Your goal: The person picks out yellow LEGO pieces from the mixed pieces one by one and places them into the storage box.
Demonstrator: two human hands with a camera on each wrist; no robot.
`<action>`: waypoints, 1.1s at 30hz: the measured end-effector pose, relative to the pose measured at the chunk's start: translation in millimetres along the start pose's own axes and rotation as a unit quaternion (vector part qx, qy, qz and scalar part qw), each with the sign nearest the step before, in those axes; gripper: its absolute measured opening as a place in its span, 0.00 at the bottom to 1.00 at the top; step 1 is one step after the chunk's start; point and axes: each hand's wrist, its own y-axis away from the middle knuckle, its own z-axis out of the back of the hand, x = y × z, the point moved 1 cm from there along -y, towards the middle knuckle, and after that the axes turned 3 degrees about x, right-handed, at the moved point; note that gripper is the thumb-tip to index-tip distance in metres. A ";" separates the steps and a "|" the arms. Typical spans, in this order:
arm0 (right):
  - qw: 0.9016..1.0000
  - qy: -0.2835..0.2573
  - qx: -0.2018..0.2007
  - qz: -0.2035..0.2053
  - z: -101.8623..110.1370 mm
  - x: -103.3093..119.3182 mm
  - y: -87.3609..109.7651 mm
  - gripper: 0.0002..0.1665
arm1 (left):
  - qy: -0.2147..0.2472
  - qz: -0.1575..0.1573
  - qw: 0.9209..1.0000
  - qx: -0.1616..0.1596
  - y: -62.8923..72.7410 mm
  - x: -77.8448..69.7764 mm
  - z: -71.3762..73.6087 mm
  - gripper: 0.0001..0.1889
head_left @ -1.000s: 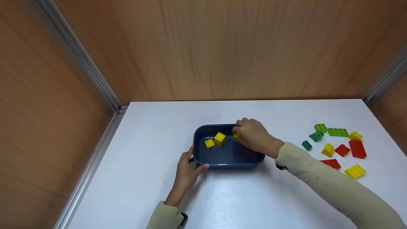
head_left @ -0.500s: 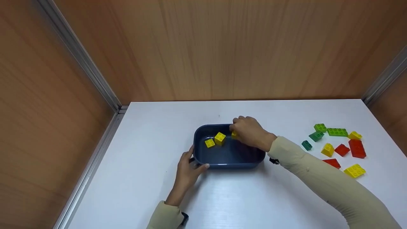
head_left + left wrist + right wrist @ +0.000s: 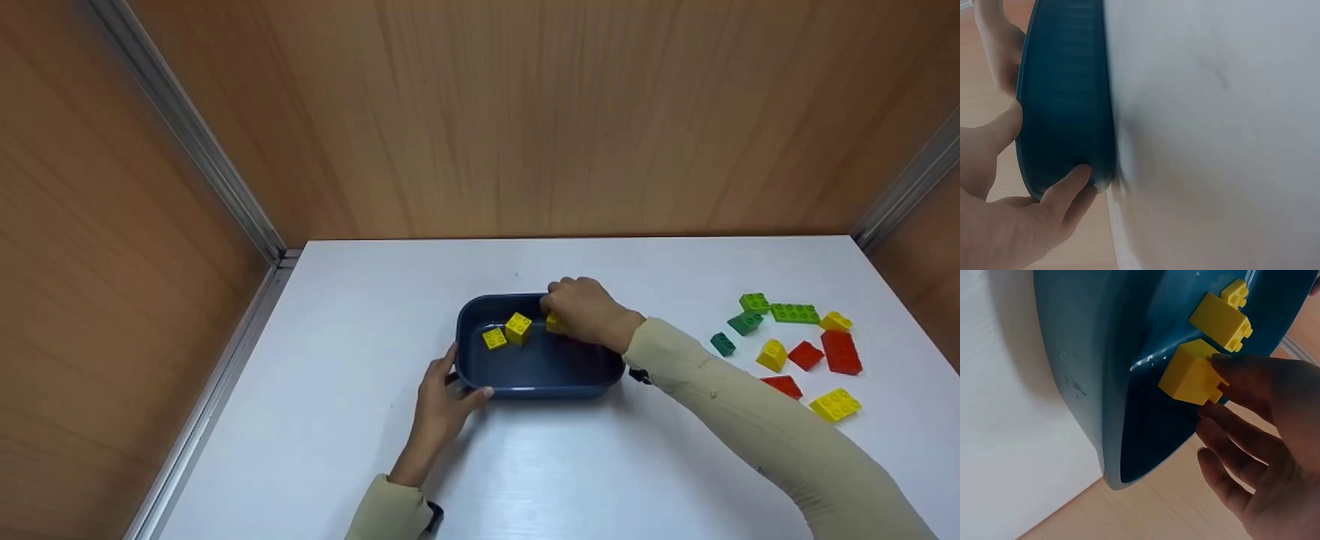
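A dark blue rectangular dish [image 3: 540,391] with rounded corners sits on the white table. At its left end my left hand [image 3: 439,405] holds it, the thumb at the near rim and the fingers against the end wall. My right hand [image 3: 589,311] reaches over the far right part of the dish. Its thumb and fingers pinch a yellow toy brick [image 3: 1188,376] inside the dish; in the head view the hand covers most of that brick. Two other yellow bricks, a taller one [image 3: 518,328] and a smaller one [image 3: 494,338], lie to its left in the dish.
Loose toy bricks spread over the right side of the table [image 3: 337,360]: a long light green brick [image 3: 795,313], a red brick [image 3: 841,352], a yellow brick [image 3: 835,405] and several others. Wooden panels [image 3: 540,120] stand behind and at both sides.
My right hand has shifted slightly left over the dish, with the yellow brick in its fingers. The left hand and the dish have stayed put.
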 end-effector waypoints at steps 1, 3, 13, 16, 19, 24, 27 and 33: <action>1.000 0.001 0.005 -0.002 0.1 -0.2 -0.6 0.13 | 0.001 0.001 1.000 0.001 -0.2 -0.2 0.0 0.47; 1.000 0.003 0.015 -0.008 0.0 -0.5 -2.1 0.14 | 0.002 0.003 1.000 0.002 -0.3 -0.9 0.0 0.47; 1.000 0.016 0.027 -0.004 -6.2 2.7 -8.2 0.13 | -0.006 0.013 1.000 -0.005 -0.7 -0.2 -1.0 0.47; 0.999 0.028 0.040 -0.010 -8.6 4.3 -10.0 0.13 | -0.009 0.011 1.000 -0.006 -0.8 0.4 -1.0 0.47; 0.998 0.039 0.056 -0.018 -10.6 6.1 -11.9 0.13 | -0.010 0.012 1.000 -0.006 -0.7 0.6 -0.8 0.47; 0.997 0.059 0.051 -0.009 -14.8 7.8 -12.8 0.12 | -0.006 0.008 1.000 -0.003 0.6 0.9 -0.5 0.47; 0.997 0.067 0.045 -0.004 -17.0 7.9 -12.6 0.12 | -0.009 0.002 1.000 -0.003 0.9 1.1 -0.7 0.47; 0.996 0.072 0.045 -0.003 -17.6 8.0 -12.1 0.12 | -0.013 0.002 1.000 -0.006 0.0 1.9 -1.3 0.47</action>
